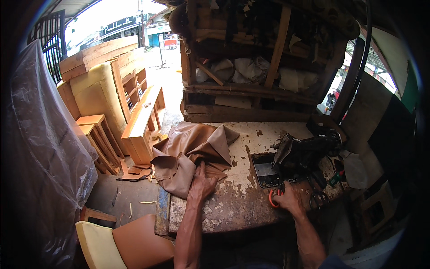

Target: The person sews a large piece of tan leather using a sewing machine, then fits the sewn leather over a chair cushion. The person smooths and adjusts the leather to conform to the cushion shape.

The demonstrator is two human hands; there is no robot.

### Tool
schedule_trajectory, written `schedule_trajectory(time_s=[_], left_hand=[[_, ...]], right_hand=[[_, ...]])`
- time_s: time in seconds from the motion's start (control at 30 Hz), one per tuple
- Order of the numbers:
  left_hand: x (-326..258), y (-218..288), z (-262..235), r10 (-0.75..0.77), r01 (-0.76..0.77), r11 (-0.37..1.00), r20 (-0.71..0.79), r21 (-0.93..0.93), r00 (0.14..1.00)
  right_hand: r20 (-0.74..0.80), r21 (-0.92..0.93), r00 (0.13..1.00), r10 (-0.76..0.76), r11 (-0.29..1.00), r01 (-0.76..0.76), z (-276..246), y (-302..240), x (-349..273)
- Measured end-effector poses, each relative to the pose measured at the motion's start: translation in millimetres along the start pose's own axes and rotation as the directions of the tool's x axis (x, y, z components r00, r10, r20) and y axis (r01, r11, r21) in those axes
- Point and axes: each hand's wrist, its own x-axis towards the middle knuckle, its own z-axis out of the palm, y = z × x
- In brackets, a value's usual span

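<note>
A crumpled sheet of brown leather-like material [181, 139] lies in folds on the left of the worktable, partly hanging over its edge. My left hand [204, 184] rests on its near side, fingers stretched forward against the folds. At the table's front, my right hand [290, 198] is closed around the orange handles of a pair of scissors [272, 197]. Their dark blades are hard to make out against the black sewing machine [304, 150] just beyond. The machine's metal plate [265, 169] is set into the tabletop.
The worn worktable [242, 210] has peeling paint. Another pair of scissors [319, 199] and a green-handled tool [337, 178] lie right of the machine. A loaded wooden rack [251, 92] stands behind. Wooden furniture frames [143, 121], a padded seat [139, 242] and plastic sheeting [49, 134] occupy the left.
</note>
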Motion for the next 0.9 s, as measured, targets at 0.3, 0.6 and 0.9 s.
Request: schedule_trajectory(time_s=[0.3, 0.6, 0.9], left_hand=[[-0.8, -0.7, -2.2, 0.012, -0.012, 1.000, 0.006, -0.006, 1.000], [-6.2, 8.2, -8.2, -0.011, 0.012, 0.998, 0.018, -0.056, 1.000], [-50.5, 26.2, -22.2, 0.104, -0.098, 0.994, 0.202, -0.038, 0.974]], right_hand=[[0.650, 0.756, 0.732, -0.204, 0.070, -0.651, 48.9, -94.8, -33.8], [0.381, 0.892, 0.920, -0.089, 0.297, -0.341, 97.6, -154.5, -27.3], [0.085, 0.912, 0.956, -0.279, 0.408, 0.038, 74.9, -117.7, -27.9]])
